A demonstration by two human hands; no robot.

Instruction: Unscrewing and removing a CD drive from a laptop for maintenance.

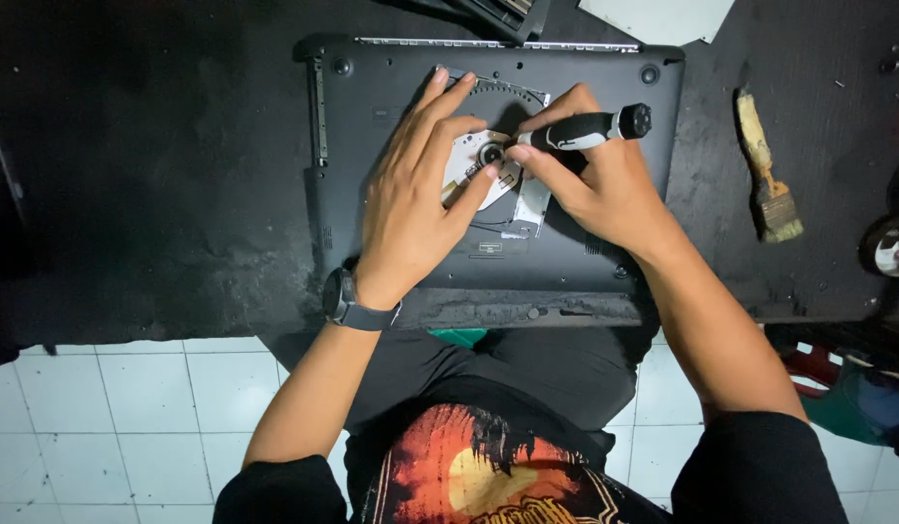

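A person's right hand (pixel 605 180) grips a black-handled screwdriver (pixel 581 131), its tip at the hub of a cooling fan (pixel 483 165) in an upturned laptop (pixel 391 107) on the dark tabletop (pixel 158 194). The left hand (pixel 420 194) rests spread, fingertips pinning the fan steady; a paintbrush (pixel 768 175) lies aside.

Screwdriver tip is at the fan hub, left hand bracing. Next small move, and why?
Probably turn the screwdriver in place with the right hand: its tip already sits at the fan hub, and the left hand pins the fan flat on the laptop base.
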